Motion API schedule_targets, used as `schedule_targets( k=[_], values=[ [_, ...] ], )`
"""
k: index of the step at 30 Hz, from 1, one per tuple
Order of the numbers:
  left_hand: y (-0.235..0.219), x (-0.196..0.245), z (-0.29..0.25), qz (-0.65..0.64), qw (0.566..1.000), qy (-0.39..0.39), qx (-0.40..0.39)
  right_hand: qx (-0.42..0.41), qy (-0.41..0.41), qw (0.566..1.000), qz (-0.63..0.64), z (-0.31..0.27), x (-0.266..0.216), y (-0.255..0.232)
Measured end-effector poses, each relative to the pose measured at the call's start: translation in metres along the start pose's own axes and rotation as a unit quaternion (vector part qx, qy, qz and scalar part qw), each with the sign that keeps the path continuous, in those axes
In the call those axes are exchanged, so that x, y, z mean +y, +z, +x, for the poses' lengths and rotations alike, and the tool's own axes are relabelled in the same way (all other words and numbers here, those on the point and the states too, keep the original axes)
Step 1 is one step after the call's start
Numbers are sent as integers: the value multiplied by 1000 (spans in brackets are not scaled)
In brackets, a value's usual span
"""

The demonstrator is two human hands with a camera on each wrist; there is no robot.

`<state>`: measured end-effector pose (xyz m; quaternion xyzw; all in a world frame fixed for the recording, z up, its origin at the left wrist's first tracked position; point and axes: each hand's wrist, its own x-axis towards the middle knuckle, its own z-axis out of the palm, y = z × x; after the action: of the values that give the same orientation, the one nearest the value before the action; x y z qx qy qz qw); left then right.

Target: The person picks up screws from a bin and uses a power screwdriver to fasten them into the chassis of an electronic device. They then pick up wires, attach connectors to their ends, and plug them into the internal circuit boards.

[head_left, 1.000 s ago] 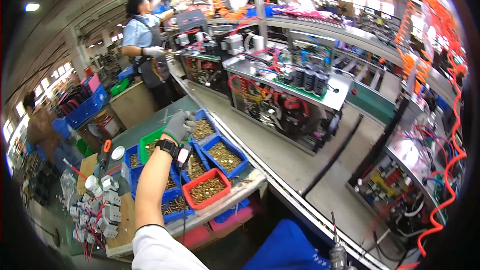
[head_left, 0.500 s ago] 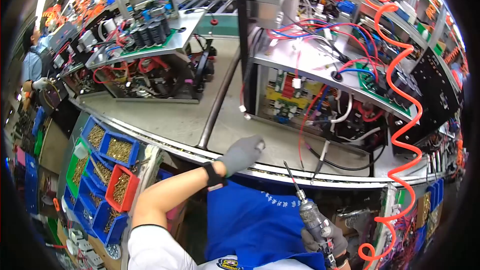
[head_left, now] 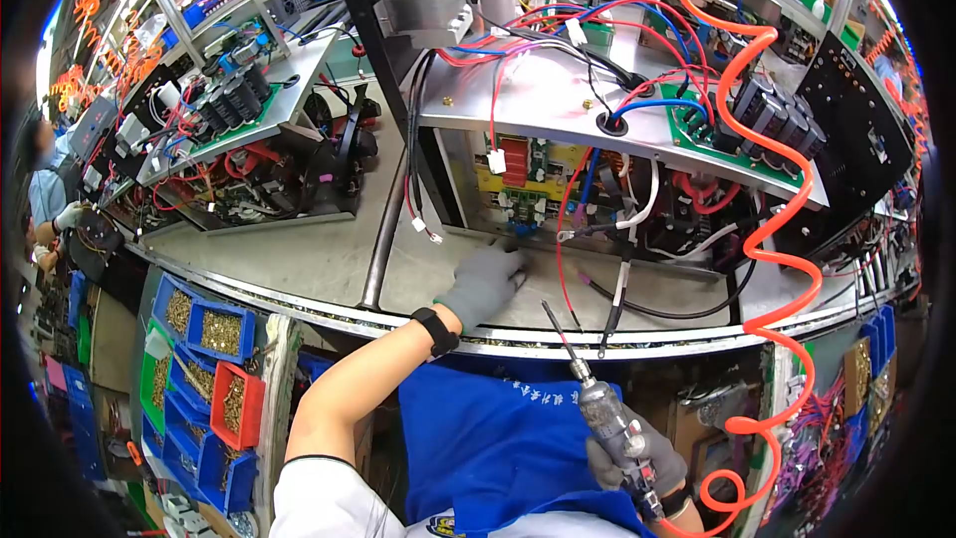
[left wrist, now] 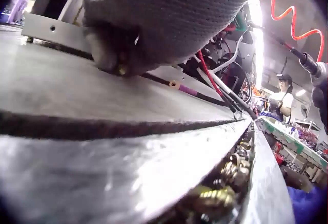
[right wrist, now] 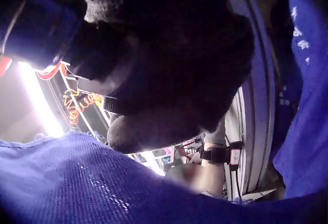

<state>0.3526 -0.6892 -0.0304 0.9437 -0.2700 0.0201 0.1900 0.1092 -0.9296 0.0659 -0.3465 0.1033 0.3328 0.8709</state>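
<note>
- Pinched at the fingertips of the left hand [head_left: 480, 287], by the left wrist view: a brass bit [left wrist: 122, 69], mostly hidden; too small to name surely.
- Left fingers curled, low over the metal surface [head_left: 329, 259], just in front of the unit [head_left: 558, 125]; cannot tell whether touching down.
- Gripped in the right hand [head_left: 652, 453], with fingers wrapped round the body: the driver [head_left: 604, 413].
- Long axis of the driver slanting forward and to the left, from the right hand towards the left fingers; tip just to the right of those fingers, apart from them.
- Left hand nearer to the unit and to the brass bit; right hand farther back, close to the blue apron [head_left: 488, 428].
- Just right of the driver's tip, the hanging end of a red wire [head_left: 564, 269]; beyond that, a black cable [head_left: 657, 312] lying along the surface.
- Farther right, the coiled hose [head_left: 787, 259], curling down to the driver's rear.
- Well to the left, the red bin [head_left: 255, 413] among blue ones, with small brass parts inside.
</note>
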Motion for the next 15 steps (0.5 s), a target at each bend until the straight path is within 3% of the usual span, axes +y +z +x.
schedule_targets(
  k=[2, 5, 8, 9, 11, 12, 15],
  values=[
    [-9, 1, 0, -22, 1000, -11, -4, -1, 9, 1000, -5, 4, -2, -2],
    [-7, -6, 1, -111, 992, -12, 51, -9, 32, 999, 0, 9, -8, -10],
    [9, -34, 10, -281, 949, -46, 132, -21, 19, 1000, -5, 13, -8, -14],
    [-8, -26, 9, -391, 908, -108, 107, -26, 14, 1000, -7, 13, -8, -15],
    [-40, -13, 2, -587, 776, -225, 53, -36, 3, 999, -14, 15, -9, -16],
    [-40, -17, -2, -701, 684, -196, 30, -33, 4, 999, -16, 15, -10, -15],
    [-49, -12, -17, -799, 513, -312, -29, -22, 10, 999, -29, 16, -15, -8]
  ],
)
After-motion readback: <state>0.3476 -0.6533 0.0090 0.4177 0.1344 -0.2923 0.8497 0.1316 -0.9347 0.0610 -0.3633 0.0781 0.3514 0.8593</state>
